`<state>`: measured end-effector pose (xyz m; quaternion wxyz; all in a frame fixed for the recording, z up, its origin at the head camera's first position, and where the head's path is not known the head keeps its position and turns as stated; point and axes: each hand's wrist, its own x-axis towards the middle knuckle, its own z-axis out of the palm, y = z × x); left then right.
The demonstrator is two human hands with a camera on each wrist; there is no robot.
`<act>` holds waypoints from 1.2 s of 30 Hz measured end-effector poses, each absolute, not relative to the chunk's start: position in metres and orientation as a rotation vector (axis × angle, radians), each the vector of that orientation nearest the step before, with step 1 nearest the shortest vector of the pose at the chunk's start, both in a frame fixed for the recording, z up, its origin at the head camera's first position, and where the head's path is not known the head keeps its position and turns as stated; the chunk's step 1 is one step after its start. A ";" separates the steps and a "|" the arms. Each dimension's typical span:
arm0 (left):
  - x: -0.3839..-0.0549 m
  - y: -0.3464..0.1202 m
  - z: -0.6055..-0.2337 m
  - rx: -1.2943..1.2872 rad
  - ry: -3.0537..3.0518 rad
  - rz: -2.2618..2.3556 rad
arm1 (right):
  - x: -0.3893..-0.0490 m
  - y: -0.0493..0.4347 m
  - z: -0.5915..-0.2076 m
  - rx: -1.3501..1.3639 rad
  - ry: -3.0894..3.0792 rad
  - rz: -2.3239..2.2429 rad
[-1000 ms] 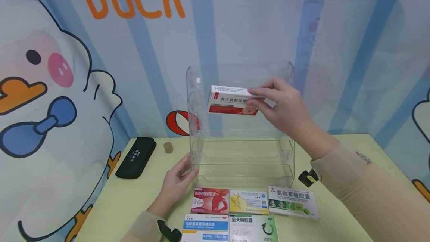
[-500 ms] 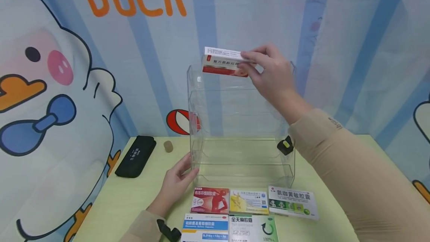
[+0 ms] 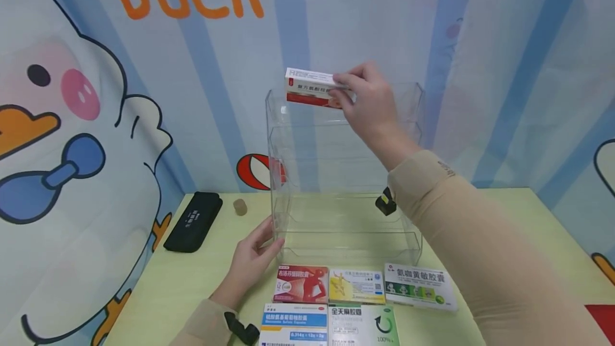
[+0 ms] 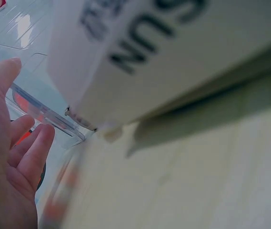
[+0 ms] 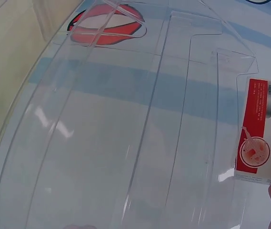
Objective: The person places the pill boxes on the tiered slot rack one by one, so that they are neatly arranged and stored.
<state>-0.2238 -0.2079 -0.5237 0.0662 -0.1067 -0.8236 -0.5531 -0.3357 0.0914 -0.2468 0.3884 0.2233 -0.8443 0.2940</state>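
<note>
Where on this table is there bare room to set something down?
There is a bare patch of table in front of the black case, left of the left hand. Another shows between the right sleeve and the table's far right corner. It is crowded just in front of the clear rack, where five medicine boxes lie close together.

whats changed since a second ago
The right hand has carried the red-and-white box up and left, near the top of the clear rack, grip kept. A red patch now shows bottom right. The left hand stays at the rack's left side; five boxes lie unmoved.
</note>
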 end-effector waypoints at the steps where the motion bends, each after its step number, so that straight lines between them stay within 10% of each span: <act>1: -0.224 -0.208 -0.523 -0.320 -2.485 -1.668 | -0.336 0.090 -0.247 0.563 -2.158 0.754; 36: -0.223 -0.208 -0.523 -0.318 -2.482 -1.672 | -0.340 0.081 -0.274 0.548 -2.255 1.032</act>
